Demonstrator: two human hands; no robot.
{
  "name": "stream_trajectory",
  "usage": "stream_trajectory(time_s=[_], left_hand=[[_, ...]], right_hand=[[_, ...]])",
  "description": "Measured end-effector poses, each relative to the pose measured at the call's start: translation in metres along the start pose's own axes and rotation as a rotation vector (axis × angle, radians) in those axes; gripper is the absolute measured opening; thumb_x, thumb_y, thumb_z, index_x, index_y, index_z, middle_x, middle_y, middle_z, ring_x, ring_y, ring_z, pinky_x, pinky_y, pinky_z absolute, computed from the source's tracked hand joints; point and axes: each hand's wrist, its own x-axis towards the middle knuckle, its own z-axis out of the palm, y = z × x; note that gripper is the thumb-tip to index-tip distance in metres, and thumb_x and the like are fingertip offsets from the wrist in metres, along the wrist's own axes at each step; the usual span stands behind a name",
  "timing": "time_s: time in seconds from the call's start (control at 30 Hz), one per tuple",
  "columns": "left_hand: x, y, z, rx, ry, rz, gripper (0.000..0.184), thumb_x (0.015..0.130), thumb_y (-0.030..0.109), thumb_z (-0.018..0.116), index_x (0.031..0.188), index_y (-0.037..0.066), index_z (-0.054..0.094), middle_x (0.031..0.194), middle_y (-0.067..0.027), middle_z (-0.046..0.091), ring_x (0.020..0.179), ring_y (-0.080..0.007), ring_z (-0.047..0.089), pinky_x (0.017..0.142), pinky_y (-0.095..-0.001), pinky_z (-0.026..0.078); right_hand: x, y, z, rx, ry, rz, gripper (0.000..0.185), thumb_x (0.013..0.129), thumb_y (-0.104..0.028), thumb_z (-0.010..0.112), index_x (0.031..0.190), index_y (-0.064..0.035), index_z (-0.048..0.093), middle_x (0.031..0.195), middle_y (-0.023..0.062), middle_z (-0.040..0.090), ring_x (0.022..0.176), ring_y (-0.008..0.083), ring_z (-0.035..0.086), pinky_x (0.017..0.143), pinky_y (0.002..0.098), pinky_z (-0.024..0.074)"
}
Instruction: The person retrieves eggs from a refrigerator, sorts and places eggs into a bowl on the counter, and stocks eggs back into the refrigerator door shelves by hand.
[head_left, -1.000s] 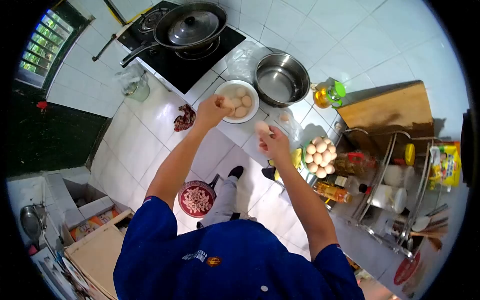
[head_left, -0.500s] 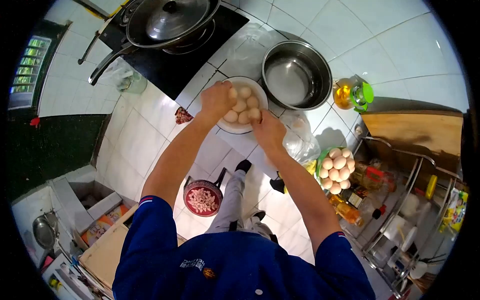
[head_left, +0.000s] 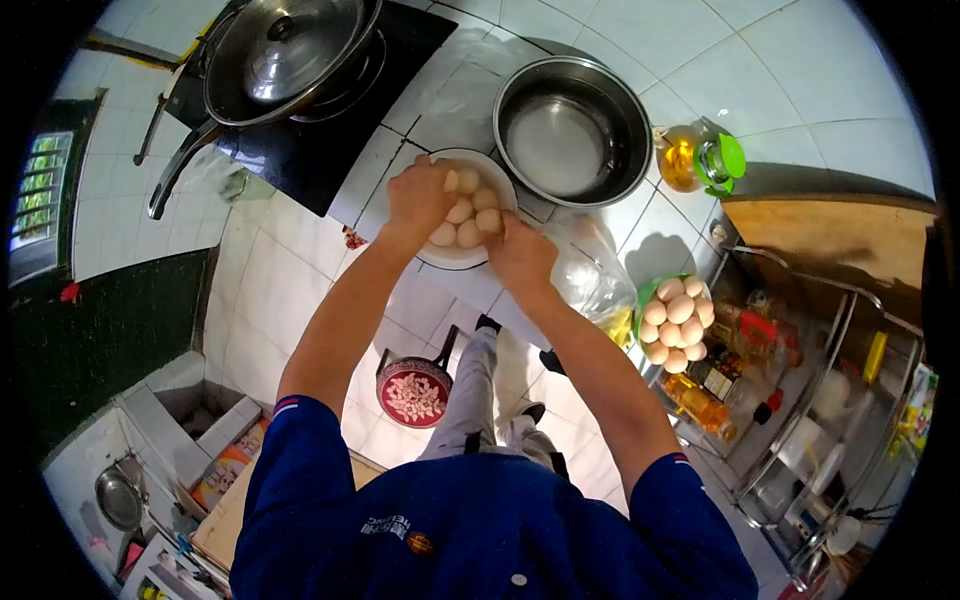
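Left hand (head_left: 418, 198): your fingertips pinch an egg (head_left: 451, 181) at the bowl's left side.
Right hand (head_left: 522, 250): your fingers grip another egg (head_left: 489, 221), right side.
Handling: use light fingertips, lower each gently; shells likely crack if knocked.
Bowl (head_left: 509, 180): round, white, near-left of pot; smooth, oval eggs inside, seemingly in cloudy water.
Pot (head_left: 632, 140): shiny metal, round, deep.
Green container (head_left: 641, 308): right, matte eggs heaped.
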Motion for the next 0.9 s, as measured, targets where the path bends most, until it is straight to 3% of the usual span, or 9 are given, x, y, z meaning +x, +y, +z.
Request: stream_trajectory(time_s=[0.1, 0.17, 0.3, 0.43, 0.47, 0.6, 0.67, 0.77, 0.9], left_hand=[[0.002, 0.002, 0.0, 0.033, -0.014, 0.003, 0.031, 0.074, 0.024, 0.069, 0.104, 0.017, 0.065, 0.099, -0.0113, 0.06, 0.088, -0.0299, 0.064, 0.071, -0.043, 0.051], [0.003, 0.003, 0.0, 0.06, -0.055, -0.015, 0.038, 0.07, 0.021, 0.073, 0.107, 0.017, 0.064, 0.102, -0.0108, 0.058, 0.09, -0.0281, 0.064, 0.071, -0.0409, 0.051], [0.001, -0.001, 0.0, 0.095, -0.035, 0.008, 0.029, 0.076, 0.023, 0.066, 0.105, 0.016, 0.064, 0.1, -0.0114, 0.059, 0.084, -0.03, 0.064, 0.069, -0.0423, 0.052], [0.001, -0.006, 0.007, 0.164, -0.025, 0.006, 0.024, 0.081, 0.025, 0.06, 0.102, 0.015, 0.062, 0.099, -0.0121, 0.06, 0.079, -0.0312, 0.064, 0.066, -0.0443, 0.052], [-0.003, -0.009, 0.008, 0.113, 0.026, 0.043, 0.022, 0.082, 0.025, 0.059, 0.102, 0.015, 0.063, 0.099, -0.0108, 0.061, 0.082, -0.0305, 0.064, 0.068, -0.0442, 0.052], [-0.025, 0.013, -0.014, -0.027, 0.126, 0.102, 0.021, 0.083, 0.025, 0.06, 0.1, 0.013, 0.065, 0.097, -0.0105, 0.062, 0.086, -0.0304, 0.063, 0.07, -0.0426, 0.051], [-0.044, 0.043, -0.024, -0.309, 0.096, 0.147, 0.02, 0.082, 0.023, 0.063, 0.099, 0.013, 0.066, 0.096, -0.0107, 0.063, 0.088, -0.0301, 0.062, 0.073, -0.0407, 0.05], [-0.081, 0.085, -0.011, -0.589, -0.031, 0.429, 0.023, 0.075, 0.008, 0.072, 0.097, 0.007, 0.066, 0.093, -0.0114, 0.066, 0.086, -0.0291, 0.063, 0.072, -0.0354, 0.051], [-0.102, 0.141, 0.02, -0.564, -0.136, 0.642, 0.02, 0.077, 0.009, 0.065, 0.097, 0.005, 0.064, 0.097, -0.0108, 0.063, 0.088, -0.0312, 0.062, 0.075, -0.0379, 0.051]], right_hand=[[-0.007, -0.001, -0.002, 0.101, 0.053, -0.032, 0.025, 0.08, -0.03, 0.066, 0.092, -0.0079, 0.061, 0.078, 0.0166, 0.066, 0.072, 0.0361, 0.065, 0.062, 0.0464, 0.0501], [-0.016, -0.001, -0.006, 0.116, -0.009, 0.02, 0.028, 0.081, -0.029, 0.065, 0.099, -0.0076, 0.062, 0.08, 0.0157, 0.066, 0.073, 0.0345, 0.065, 0.062, 0.0448, 0.0501], [-0.057, 0.004, -0.029, 0.312, -0.024, 0.023, 0.031, 0.082, -0.028, 0.065, 0.104, -0.0068, 0.063, 0.08, 0.0147, 0.066, 0.073, 0.0318, 0.066, 0.063, 0.0427, 0.0502], [-0.096, 0.035, -0.046, 0.396, -0.02, 0.192, 0.027, 0.083, -0.022, 0.063, 0.106, -0.0067, 0.064, 0.08, 0.0141, 0.066, 0.072, 0.0303, 0.066, 0.065, 0.0401, 0.0505], [-0.104, 0.045, -0.05, 0.444, -0.007, 0.294, 0.026, 0.083, -0.02, 0.062, 0.106, -0.0074, 0.065, 0.079, 0.0141, 0.067, 0.072, 0.0304, 0.065, 0.066, 0.0398, 0.0505], [-0.09, 0.106, -0.035, 0.388, 0.077, 0.367, 0.026, 0.082, -0.015, 0.058, 0.107, -0.0092, 0.065, 0.083, 0.0167, 0.066, 0.077, 0.0315, 0.065, 0.071, 0.0403, 0.0506], [-0.068, 0.126, -0.026, 0.202, 0.123, 0.186, 0.03, 0.082, -0.01, 0.055, 0.111, -0.009, 0.062, 0.093, 0.0201, 0.064, 0.088, 0.0342, 0.063, 0.077, 0.0426, 0.0499], [-0.038, 0.12, -0.035, 0.024, 0.23, 0.059, 0.036, 0.08, -0.006, 0.053, 0.116, -0.0072, 0.058, 0.104, 0.022, 0.061, 0.097, 0.038, 0.059, 0.08, 0.0457, 0.0491], [-0.006, 0.137, -0.02, -0.068, 0.324, -0.053, 0.035, 0.08, -0.005, 0.053, 0.115, -0.0055, 0.057, 0.106, 0.0207, 0.059, 0.097, 0.0402, 0.057, 0.08, 0.0474, 0.0493]])
